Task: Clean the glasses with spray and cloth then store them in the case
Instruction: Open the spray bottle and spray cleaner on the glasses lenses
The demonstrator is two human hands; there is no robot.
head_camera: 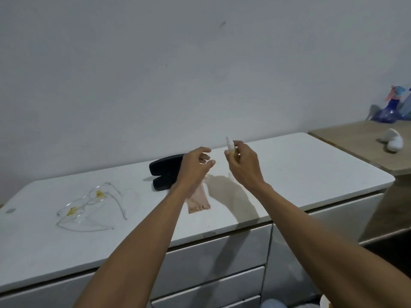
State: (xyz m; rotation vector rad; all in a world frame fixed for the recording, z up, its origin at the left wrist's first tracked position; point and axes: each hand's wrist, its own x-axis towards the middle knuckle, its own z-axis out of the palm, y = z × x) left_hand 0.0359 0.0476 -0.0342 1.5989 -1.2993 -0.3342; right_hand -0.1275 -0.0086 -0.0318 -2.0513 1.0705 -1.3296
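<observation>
A small white spray bottle with a yellowish label (231, 148) is gripped upright in the right hand (243, 162), nozzle pointed up and far. The left hand (195, 165) is held beside it with fingers loosely curled and nothing in them. The clear-framed glasses (87, 206) are laid unfolded at the left of the white cabinet top (311, 170), yellow smears on both lenses, their long axis slanting near-left to far-right. No cleaning appears done: spraying, wiping with the pale pink cloth (198, 201) and storing in the open black case (165, 173) are all left.
</observation>
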